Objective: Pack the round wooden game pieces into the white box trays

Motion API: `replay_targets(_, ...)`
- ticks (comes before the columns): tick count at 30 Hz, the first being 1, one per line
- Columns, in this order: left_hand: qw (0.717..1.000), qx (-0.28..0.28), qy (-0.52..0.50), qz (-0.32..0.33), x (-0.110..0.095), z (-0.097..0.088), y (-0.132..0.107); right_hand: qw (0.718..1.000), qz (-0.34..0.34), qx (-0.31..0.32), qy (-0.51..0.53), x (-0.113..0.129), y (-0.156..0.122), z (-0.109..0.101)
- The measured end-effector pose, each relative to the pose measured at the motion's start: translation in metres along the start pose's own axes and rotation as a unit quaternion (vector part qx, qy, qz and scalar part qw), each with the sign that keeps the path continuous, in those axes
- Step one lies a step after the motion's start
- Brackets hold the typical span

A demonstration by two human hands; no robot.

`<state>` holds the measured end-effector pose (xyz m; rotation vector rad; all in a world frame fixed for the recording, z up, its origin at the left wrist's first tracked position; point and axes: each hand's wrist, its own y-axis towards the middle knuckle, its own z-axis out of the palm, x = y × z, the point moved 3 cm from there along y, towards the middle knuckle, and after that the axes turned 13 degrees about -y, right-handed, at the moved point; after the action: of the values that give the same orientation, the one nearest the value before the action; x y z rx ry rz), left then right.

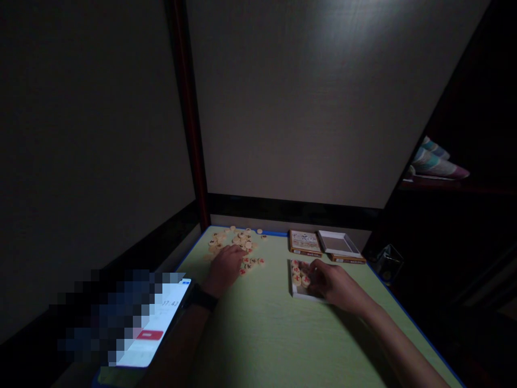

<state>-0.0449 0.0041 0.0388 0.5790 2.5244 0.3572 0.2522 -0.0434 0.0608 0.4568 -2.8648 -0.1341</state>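
Observation:
My left hand (228,264) lies low over the left part of the table, fingers stretched out and touching the edge of a loose pile of round wooden Chinese chess pieces (241,237). Several more pieces (253,261), marked in red or dark ink, lie just right of its fingers. On the right, my right hand (331,283) reaches into a shallow white-walled box (301,293). Its thumb and fingers are pinched together at a chess piece, mostly hidden by the fingers. Red-marked pieces (297,280) lie face up in the left side of that box.
Behind the box are a printed box (306,242) and an open empty tray (341,243) resting on another box (348,259). A lit phone (155,328) stands at the left by my forearm. A wall borders the green table (258,334) at the back.

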Motion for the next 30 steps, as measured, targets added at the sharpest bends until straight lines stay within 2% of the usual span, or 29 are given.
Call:
replay_targets(2,0.999,0.018,0.003,0.038,0.001,0.007,-0.002,1.0,0.004,-0.001,-0.01,0.0,-0.001,-0.001)
replay_targets(4,0.998,0.03,0.002,0.049,0.002,0.011,-0.003,1.0,0.004,-0.002,-0.017,0.0,-0.001,-0.001)
replay_targets(17,0.999,0.024,-0.015,0.018,0.018,0.025,-0.002,1.0,-0.008,-0.013,-0.009,-0.004,0.0,0.002)
replay_targets(22,1.0,0.007,-0.014,0.024,0.02,0.028,-0.003,1.0,-0.002,-0.013,-0.002,-0.002,0.0,0.0)
replay_targets(25,0.999,0.018,-0.007,0.026,0.018,0.028,-0.003,1.0,0.0,-0.012,0.0,-0.003,-0.001,-0.003)
replay_targets(30,0.999,0.034,0.008,0.027,0.014,0.025,-0.004,0.998,-0.007,-0.053,0.045,0.001,0.002,-0.007)
